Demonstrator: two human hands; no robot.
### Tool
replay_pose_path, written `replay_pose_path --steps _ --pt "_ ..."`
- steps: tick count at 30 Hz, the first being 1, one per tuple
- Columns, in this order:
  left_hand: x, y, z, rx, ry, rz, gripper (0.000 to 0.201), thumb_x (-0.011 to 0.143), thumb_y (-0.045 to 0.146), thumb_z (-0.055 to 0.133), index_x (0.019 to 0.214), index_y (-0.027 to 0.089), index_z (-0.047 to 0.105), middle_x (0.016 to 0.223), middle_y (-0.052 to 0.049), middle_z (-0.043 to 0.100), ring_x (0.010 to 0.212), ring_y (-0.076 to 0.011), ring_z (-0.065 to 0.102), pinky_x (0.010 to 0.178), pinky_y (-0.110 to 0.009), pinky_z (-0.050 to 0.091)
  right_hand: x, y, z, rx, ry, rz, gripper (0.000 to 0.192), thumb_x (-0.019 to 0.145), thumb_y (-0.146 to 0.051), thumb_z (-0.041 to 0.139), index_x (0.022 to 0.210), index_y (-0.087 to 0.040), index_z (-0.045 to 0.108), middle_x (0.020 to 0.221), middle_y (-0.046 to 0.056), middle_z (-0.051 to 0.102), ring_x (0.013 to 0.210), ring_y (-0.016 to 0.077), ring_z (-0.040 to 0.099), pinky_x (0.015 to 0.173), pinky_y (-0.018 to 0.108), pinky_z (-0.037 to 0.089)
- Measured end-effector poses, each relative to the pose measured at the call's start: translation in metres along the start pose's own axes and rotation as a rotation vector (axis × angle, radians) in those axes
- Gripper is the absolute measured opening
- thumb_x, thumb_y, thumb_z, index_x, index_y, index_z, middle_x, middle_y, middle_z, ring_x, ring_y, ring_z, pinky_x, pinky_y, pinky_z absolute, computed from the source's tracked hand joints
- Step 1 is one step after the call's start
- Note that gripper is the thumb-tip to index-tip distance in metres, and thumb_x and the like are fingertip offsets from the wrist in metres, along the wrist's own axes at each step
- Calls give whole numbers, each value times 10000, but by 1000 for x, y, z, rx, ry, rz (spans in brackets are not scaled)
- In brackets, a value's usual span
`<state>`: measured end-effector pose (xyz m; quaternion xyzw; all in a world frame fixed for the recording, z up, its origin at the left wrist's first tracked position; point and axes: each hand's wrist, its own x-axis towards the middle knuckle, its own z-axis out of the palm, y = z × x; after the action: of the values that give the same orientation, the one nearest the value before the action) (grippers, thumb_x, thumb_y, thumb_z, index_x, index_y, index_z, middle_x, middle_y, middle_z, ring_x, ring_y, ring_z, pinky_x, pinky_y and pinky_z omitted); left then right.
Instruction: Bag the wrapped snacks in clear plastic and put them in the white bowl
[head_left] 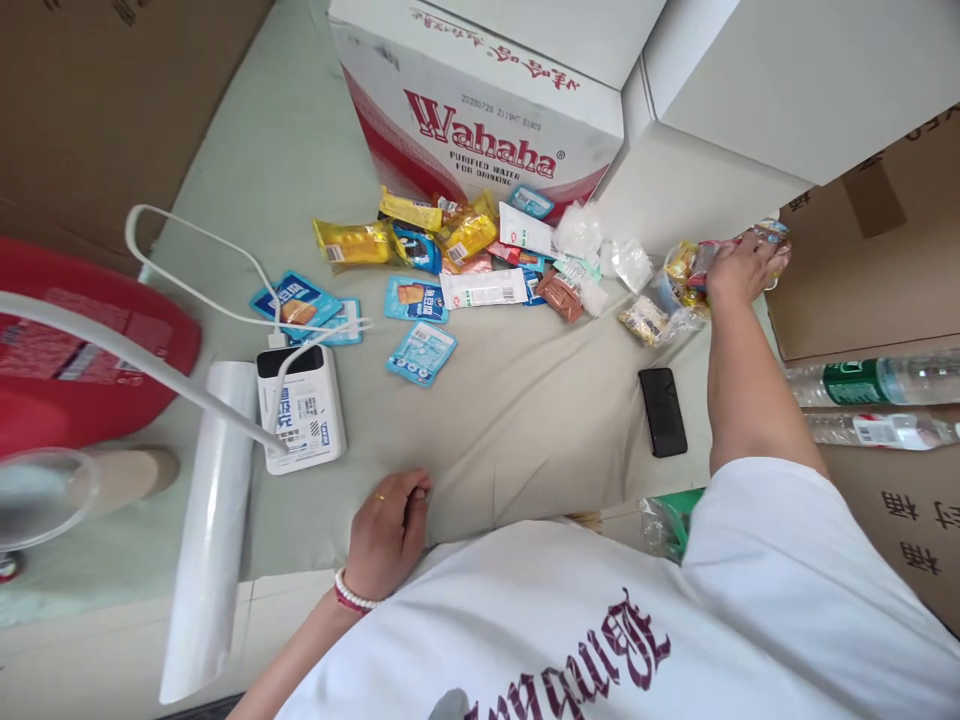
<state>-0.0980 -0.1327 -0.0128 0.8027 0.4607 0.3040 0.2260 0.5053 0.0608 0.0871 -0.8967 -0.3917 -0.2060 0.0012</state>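
My left hand (386, 530) rests at the near edge of the cloth-covered table (525, 420), its fingers curled in and nothing visible in them. At the far right, my right hand (739, 268) reaches over small wrapped snack packets, its fingers bent around them; the fingertips are partly hidden. A yellow-wrapped packet (681, 268) and a clear-and-gold packet (645, 320) lie beside it. To the left stretches a heap of snacks: a yellow packet (352, 243), a white packet (484, 289), a brown packet (560, 294) and a blue packet (421, 352).
A Wahaha water carton (480, 120) stands behind the snacks, with white boxes (697, 170) to its right. A black phone (664, 412) lies near the right edge. Leftward are a cabled white power bank (300, 410), a plastic roll (210, 530) and a red container (90, 340).
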Motion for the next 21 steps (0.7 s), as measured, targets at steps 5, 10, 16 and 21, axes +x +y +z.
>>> replay_pose_path --steps 5,10,16,21 --pt "-5 2 8 118 65 56 217 934 73 518 1097 194 594 871 -51 707 771 -199 693 718 -297 555 -11 -5 -6 -38 -60 141 471 1093 -378 415 1427 -53 485 1391 325 412 1255 258 418 871 501 312" --pt "-8 3 15 221 99 89 257 903 49 539 1113 182 604 882 -64 702 774 -216 678 736 -317 549 -8 -7 -11 17 -9 126 355 1034 -342 550 1296 -103 574 1358 259 455 1281 277 342 903 497 277" --pt "-8 4 19 289 129 80 262 887 49 547 1113 161 614 877 -68 699 778 -222 675 743 -316 539 -3 3 -20 216 18 85 261 1028 -290 533 1182 -133 673 1334 237 542 1270 306 378 987 519 272" --pt "-8 5 21 312 143 50 255 882 70 548 1104 169 627 878 -66 709 781 -228 681 733 -319 534 -61 41 -42 476 278 73 277 1063 -340 418 1128 -160 619 1158 192 627 1108 278 555 991 439 377"
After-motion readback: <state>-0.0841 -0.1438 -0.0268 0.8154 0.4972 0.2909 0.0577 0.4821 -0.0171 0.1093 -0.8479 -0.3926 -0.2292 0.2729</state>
